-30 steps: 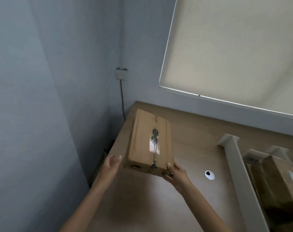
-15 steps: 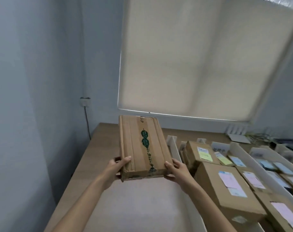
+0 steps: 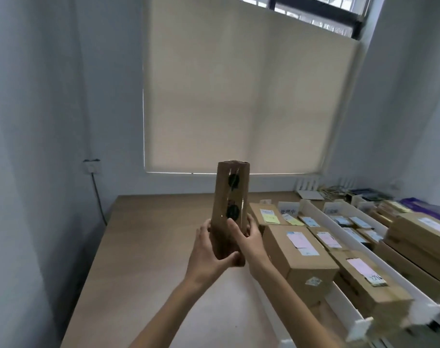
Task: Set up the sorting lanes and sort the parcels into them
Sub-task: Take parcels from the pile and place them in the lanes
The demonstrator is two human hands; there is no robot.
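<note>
**Parcel upright in both your hands, left of the lanes**

You hold the cardboard parcel [image 3: 229,197] on end in front of you, its long axis close to vertical and a narrow taped face turned toward you. Two dark round marks sit one above the other on that face, under a strip of shiny tape. Your left hand [image 3: 208,249] grips the lower left side, with the thumb curled round the bottom near edge. Your right hand [image 3: 250,238] grips the lower right side, with the thumb laid across the front face and the fingers wrapped behind. Both hands are clamped on the parcel, and it touches nothing else. It is lifted off the wooden table [image 3: 143,234], over the part that lies left of the lanes.

To your right, white dividers [image 3: 310,208] run away from you across the table and split it into lanes. Brown labelled boxes [image 3: 284,249] lie end to end in those lanes, their paper labels facing up; the nearest one is just beside your right forearm. A small white sign card [image 3: 288,211] with printed characters stands at the far end of the nearest lane. The near ends of the dividers at the lower right are blurred.

Behind the table a cream roller blind [image 3: 239,96] covers most of the window. On the left wall a wall socket [image 3: 92,167] has a dark cable hanging down from it.
</note>
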